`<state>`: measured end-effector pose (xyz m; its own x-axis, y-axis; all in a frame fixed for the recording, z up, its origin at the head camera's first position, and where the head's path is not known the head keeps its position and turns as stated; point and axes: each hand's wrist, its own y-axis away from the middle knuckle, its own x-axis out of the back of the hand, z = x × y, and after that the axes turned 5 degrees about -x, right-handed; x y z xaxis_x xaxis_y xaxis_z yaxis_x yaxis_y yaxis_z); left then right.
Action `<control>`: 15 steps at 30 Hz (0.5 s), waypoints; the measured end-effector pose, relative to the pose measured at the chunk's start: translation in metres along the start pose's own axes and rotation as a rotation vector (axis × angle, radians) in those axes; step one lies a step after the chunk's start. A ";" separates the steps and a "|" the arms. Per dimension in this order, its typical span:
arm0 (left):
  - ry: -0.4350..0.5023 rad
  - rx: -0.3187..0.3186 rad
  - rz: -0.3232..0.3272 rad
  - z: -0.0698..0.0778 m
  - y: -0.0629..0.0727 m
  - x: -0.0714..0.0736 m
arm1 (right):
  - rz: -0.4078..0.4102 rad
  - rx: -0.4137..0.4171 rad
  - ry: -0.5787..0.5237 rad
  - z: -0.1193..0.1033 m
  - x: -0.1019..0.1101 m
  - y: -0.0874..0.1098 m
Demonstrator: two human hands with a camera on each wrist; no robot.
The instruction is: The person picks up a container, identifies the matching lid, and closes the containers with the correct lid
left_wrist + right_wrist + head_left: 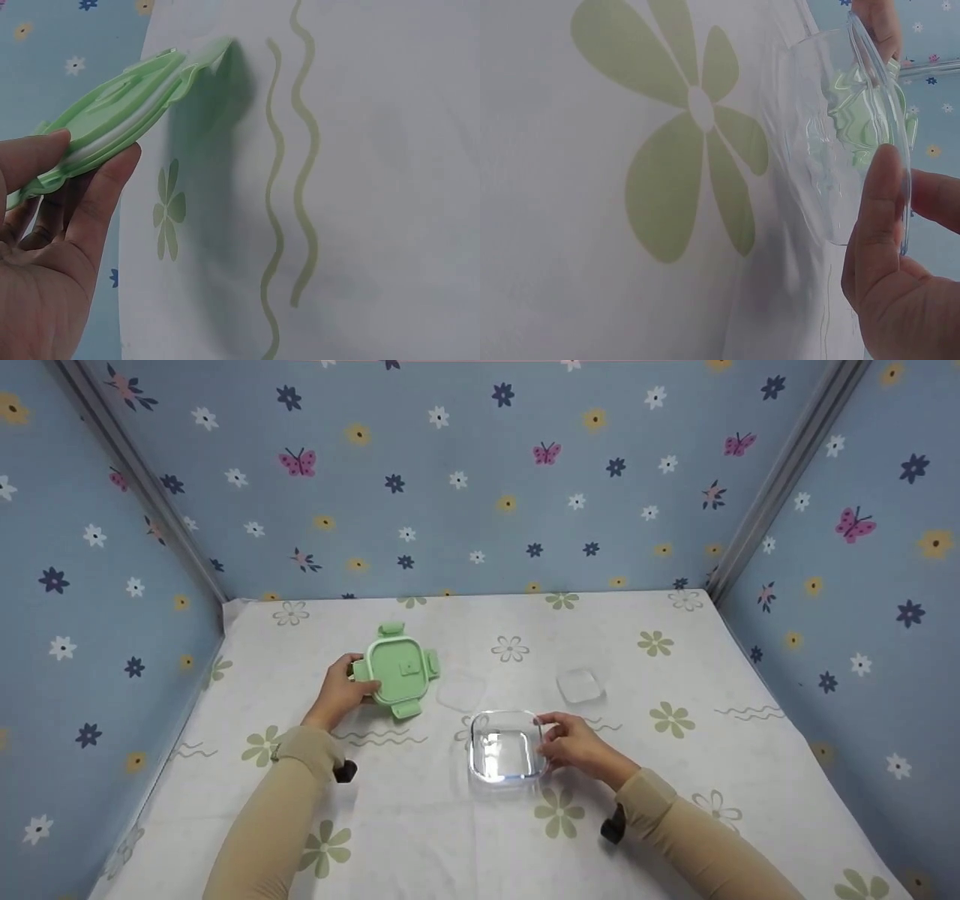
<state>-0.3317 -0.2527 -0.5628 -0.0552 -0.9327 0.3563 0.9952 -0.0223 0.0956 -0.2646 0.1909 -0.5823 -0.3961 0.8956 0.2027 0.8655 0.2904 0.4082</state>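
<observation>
In the head view my left hand [341, 690] pinches a green snap-lock lid [401, 671] by its left edge, thumb on top and fingers beneath. The lid is square with rounded corners, and its side flaps stick outward. Seen from the left wrist, the lid [120, 112] is tilted above the cloth and casts a shadow. My right hand [581, 746] grips the right rim of a clear square food container [508, 750], thumb and fingers on either side of the wall. Its open top faces up. Whether its base touches the cloth, I cannot tell.
A thin, clear, squarish piece [461, 692] lies just right of the lid. Another small clear square piece [580, 686] sits behind my right hand. White flowered cloth [420, 817] covers the table, with blue patterned walls [465, 510] at the back and both sides.
</observation>
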 end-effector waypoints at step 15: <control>0.079 -0.046 0.015 0.009 0.001 -0.001 | -0.021 0.009 -0.042 0.002 -0.001 -0.002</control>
<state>-0.3314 -0.2485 -0.5550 -0.0357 -0.9585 0.2829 0.9986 -0.0232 0.0476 -0.2652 0.1907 -0.5850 -0.4015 0.9024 0.1566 0.8599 0.3126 0.4036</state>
